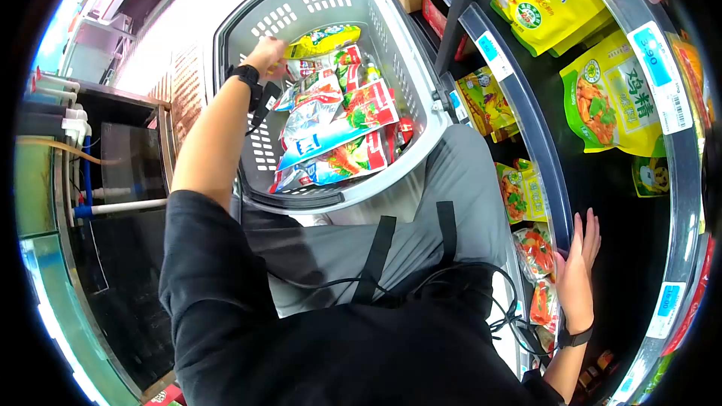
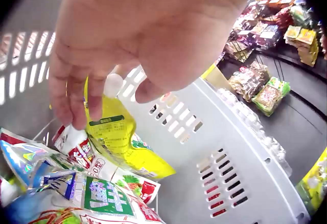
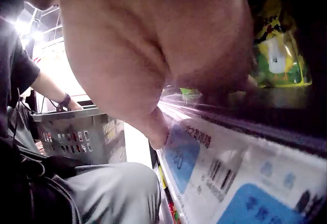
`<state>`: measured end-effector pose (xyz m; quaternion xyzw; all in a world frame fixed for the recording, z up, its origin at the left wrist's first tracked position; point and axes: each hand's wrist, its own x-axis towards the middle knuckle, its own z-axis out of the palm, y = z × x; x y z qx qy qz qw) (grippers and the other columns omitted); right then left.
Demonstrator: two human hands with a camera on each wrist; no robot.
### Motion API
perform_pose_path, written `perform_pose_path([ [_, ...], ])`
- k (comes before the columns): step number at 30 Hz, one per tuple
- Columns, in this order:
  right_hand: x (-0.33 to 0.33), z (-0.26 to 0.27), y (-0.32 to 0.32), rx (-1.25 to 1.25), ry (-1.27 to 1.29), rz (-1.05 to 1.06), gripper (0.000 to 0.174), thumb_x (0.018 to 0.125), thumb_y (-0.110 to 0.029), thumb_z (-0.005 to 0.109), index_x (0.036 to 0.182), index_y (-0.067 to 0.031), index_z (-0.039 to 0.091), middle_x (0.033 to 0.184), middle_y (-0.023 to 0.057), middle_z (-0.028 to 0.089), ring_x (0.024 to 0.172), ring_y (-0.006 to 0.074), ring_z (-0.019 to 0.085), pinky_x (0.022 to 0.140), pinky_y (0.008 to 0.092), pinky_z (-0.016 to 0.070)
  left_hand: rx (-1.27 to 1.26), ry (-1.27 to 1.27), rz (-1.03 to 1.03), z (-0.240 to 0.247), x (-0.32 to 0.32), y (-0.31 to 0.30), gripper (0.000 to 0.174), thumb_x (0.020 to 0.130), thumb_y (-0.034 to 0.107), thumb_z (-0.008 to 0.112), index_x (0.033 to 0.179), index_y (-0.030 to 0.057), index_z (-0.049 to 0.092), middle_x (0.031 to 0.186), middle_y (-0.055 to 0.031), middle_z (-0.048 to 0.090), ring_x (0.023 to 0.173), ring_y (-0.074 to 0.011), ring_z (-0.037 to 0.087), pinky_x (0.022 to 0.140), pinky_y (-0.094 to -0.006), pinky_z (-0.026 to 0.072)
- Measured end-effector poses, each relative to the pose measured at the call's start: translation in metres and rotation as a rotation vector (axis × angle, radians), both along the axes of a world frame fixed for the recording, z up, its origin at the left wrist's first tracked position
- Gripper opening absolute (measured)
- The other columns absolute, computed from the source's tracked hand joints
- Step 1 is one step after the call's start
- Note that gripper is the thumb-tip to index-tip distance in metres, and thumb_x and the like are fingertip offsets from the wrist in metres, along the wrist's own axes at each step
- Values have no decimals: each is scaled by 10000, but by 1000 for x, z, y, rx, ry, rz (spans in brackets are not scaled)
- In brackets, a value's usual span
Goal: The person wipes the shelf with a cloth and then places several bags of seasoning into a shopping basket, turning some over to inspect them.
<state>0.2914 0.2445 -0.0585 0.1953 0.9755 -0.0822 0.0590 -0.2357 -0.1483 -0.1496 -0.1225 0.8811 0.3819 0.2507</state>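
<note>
My left hand [image 1: 267,56] reaches into a grey shopping basket [image 1: 410,53], over a yellow seasoning bag [image 1: 323,41] at the far end. In the left wrist view, its fingers [image 2: 76,101] hang loosely over the top of the yellow bag [image 2: 117,127], with the thumb [image 2: 148,91] held apart from them. Silver, red and blue seasoning bags [image 1: 331,124] lie piled beside it in the basket. My right hand [image 1: 577,286] rests on the front edge of a dark shelf [image 1: 553,180], fingers straight. In the right wrist view, its thumb [image 3: 158,132] lies against a price label [image 3: 186,155].
Shelves on the right hold large yellow bags [image 1: 613,98] and smaller packets [image 1: 535,252], with price labels [image 1: 662,75] along their edges. Tanks and white pipes [image 1: 120,207] stand on the left. The basket is right by the person's knees [image 1: 459,195]; a black cable [image 1: 511,308] runs across the lap.
</note>
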Motion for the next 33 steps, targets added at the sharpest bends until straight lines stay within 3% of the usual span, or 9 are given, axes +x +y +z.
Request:
perform_pose_path([
  [2,1,-2,0,17,-2,-14,741,813,57,609,1469,-30,277,1552,193,195,1439,392,175,1179,486,158,-21,2,4,-6,2,9,340,873,263,548,1124,34,537,910,-118,577,656,-246,621,575,-438,558],
  [5,2,-3,2,-19,21,-23,705,827,45,612,1453,-31,297,1545,199,210,1438,401,177,1174,537,128,72,33,63,-31,-10,7,279,920,221,539,1097,6,523,879,-116,568,709,-231,633,586,-333,558],
  [9,3,-4,4,-21,22,-20,704,822,50,607,1452,-37,303,1547,195,204,1443,394,170,1171,549,123,329,338,406,-52,-14,8,175,898,143,534,902,-29,564,684,-81,565,507,-176,572,472,-290,491],
  [15,2,-1,3,-27,53,-11,718,804,46,624,1448,-36,318,1547,190,212,1436,394,186,1170,520,139,130,723,73,23,5,41,183,845,141,604,927,-14,658,689,-84,625,572,-171,638,535,-300,517],
  [17,0,6,1,-20,51,-3,715,808,31,641,1445,-37,323,1542,197,213,1431,396,196,1163,530,155,-225,1063,-296,72,16,43,211,833,158,613,950,-4,680,639,-41,592,563,-123,605,538,-299,476],
  [20,-11,28,-1,-48,-4,0,719,797,4,673,1434,-26,341,1523,205,249,1404,402,251,1149,480,226,-8,1144,-382,145,60,48,220,897,189,621,1016,18,691,630,7,548,560,-58,499,513,-250,401],
  [25,-59,53,-25,-474,335,178,769,745,-82,758,1409,-8,377,1430,204,406,1360,349,365,1121,406,294,338,1266,-420,234,165,60,220,953,202,611,1069,35,696,702,65,554,590,-25,446,510,-202,340],
  [30,-108,32,-60,-1236,413,242,1011,732,-169,836,1500,-44,191,1487,168,351,1405,288,316,1148,417,239,949,838,-482,251,216,54,263,974,112,533,1195,-8,611,1153,-98,639,999,-112,618,871,-232,481],
  [33,-130,18,-75,-1832,327,272,1142,703,-191,866,1531,-73,88,1549,159,255,1430,293,260,1159,453,207,1151,576,-485,228,234,63,296,963,157,574,1216,6,601,1196,-91,633,1122,-159,604,980,-262,457],
])
